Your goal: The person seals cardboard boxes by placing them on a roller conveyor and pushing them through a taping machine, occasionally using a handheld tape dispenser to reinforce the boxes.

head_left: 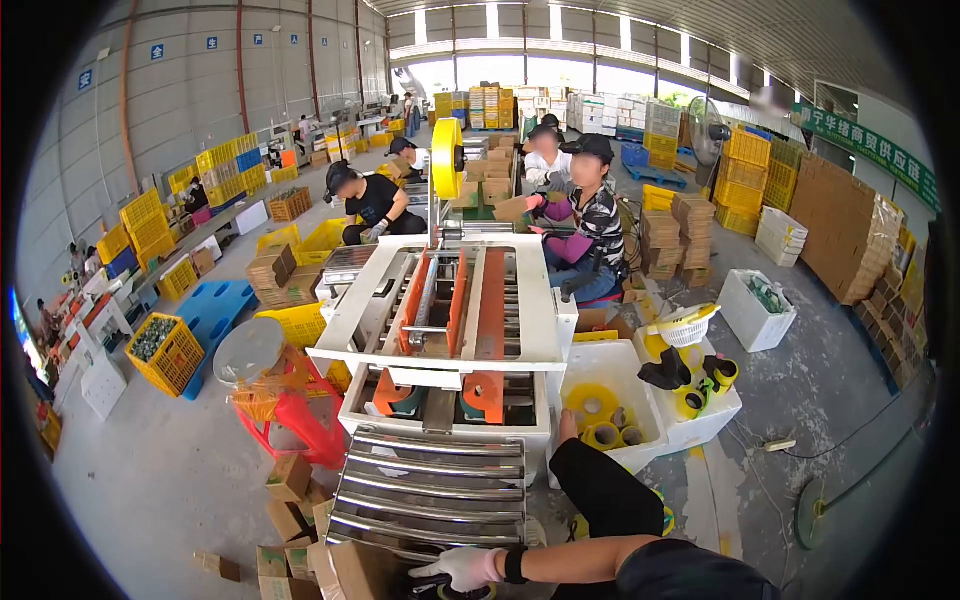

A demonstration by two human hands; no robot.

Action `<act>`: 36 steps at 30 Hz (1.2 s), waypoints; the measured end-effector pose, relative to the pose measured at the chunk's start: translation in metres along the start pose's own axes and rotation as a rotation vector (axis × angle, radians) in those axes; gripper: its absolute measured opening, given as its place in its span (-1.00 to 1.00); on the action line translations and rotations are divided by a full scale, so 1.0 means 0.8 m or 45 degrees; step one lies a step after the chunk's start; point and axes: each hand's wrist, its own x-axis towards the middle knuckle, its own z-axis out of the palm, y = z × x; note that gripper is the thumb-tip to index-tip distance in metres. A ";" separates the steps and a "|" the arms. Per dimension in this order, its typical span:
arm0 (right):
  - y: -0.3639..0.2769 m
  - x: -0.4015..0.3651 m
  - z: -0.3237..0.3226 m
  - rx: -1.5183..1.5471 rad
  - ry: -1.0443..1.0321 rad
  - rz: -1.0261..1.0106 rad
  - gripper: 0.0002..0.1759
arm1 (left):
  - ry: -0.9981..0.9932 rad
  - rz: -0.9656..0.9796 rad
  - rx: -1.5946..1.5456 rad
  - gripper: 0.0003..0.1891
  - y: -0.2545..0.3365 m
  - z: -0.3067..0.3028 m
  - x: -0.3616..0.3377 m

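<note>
My right hand [462, 569], in a white glove with a black band at the wrist, reaches in from the lower right. Its index finger stretches left toward a brown cardboard box [350, 572] at the foot of the roller conveyor [425, 490]. The fingertips are right by the box's edge; the other fingers are partly hidden. Under the palm, dark round parts [468, 592] show at the bottom edge. My left hand is out of view.
Ahead stands a white sealing machine [540, 350] with a yellow tape roll [446, 160]. Small boxes [290, 478] lie left of the rollers. A red stool [300, 425] stands beyond. Right, a foam box [645, 455] holds tape rolls. Several people sit along the line.
</note>
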 end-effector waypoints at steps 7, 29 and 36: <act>-0.142 0.033 -0.017 -0.095 0.045 -0.359 -0.15 | 0.000 0.156 -0.145 -0.15 -0.027 0.010 -0.106; -0.046 -0.156 -0.126 -0.561 0.710 -0.084 -0.16 | -0.004 0.597 0.899 -0.82 0.004 0.273 -0.001; 0.020 -0.205 -0.206 -0.733 1.085 -0.091 -0.24 | 0.254 1.214 1.151 -0.78 0.218 0.338 0.061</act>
